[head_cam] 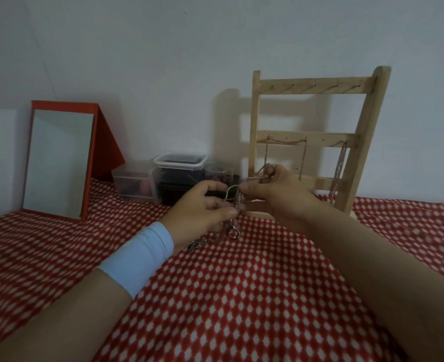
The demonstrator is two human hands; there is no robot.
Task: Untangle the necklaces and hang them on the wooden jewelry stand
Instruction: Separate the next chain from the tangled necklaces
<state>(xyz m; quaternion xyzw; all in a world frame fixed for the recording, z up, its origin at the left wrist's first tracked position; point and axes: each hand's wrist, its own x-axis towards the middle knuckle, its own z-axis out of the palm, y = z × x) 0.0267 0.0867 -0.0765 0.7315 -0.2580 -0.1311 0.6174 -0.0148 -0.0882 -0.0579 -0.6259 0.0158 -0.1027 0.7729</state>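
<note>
Tangled silver chain necklaces (231, 198) sit in front of the ladder-shaped wooden jewelry stand (314, 86). The left hand (202, 207) and right hand (281, 194) each keep a narrow pinching grip on the links. Two hung silver chains (341, 158) are already on the middle rail, so I judge only this knot is left.

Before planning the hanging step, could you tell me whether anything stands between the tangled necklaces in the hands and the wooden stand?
Nothing visible does. The left hand and right hand hold the tangled necklaces before the wooden stand, whose top rail is bare; the plastic boxes sit to its left.
</note>
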